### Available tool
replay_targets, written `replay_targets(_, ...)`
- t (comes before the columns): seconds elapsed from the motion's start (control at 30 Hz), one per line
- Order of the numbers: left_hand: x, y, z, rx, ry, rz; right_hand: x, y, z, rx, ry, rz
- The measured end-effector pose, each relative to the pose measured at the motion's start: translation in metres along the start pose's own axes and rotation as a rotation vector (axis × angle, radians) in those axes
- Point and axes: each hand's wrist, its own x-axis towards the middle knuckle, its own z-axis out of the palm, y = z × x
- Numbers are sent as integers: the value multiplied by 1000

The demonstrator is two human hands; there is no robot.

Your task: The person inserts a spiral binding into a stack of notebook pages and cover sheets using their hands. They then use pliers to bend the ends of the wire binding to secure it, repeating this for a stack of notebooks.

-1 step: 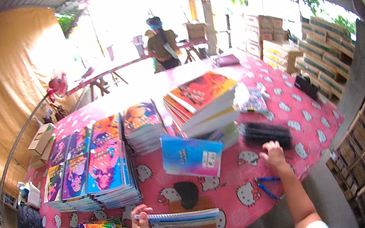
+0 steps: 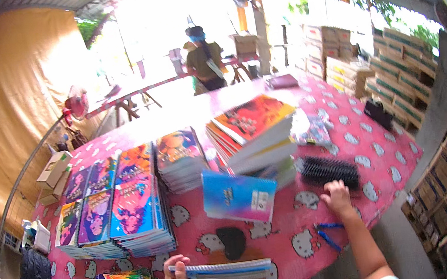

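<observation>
Head view: our left hand (image 2: pixel 175 276) had its grip clamped on the spiral notebook (image 2: pixel 227 268) at the worktop's (image 2: pixel 347 122) near edge. Right hand (image 2: pixel 336 196), fingers apart, touched the black comb bindings (image 2: pixel 328 170). Nothing had shifted between frames.

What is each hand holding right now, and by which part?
The left hand grips a notebook by its left end. The right hand rests on a pile of black spirals, touching its near edge; whether it grips one cannot be told.
</observation>
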Motion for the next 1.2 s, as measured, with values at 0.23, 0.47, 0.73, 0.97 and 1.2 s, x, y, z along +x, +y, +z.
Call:
replay_targets(0.23, -2, 9, 10, -20, 69, -20, 6, -17, -31, 285, 111, -3)
replay_targets(0.47, -7, 4, 1, -79, 39, 35, 9, -52, -90, 458, 218, -59)
replay_targets(0.73, -8, 5, -1, -181, -20, 32, -62, -185, -159, 916, -434, -215)
replay_targets(0.97, 1, -14, 6, -297, 81, -20, -85, -219, -131, 1065, -353, -507)
replay_targets(1.2, 1, 0, 2, -254, 22, -69, -97, -233, -160, 835, -305, -294)
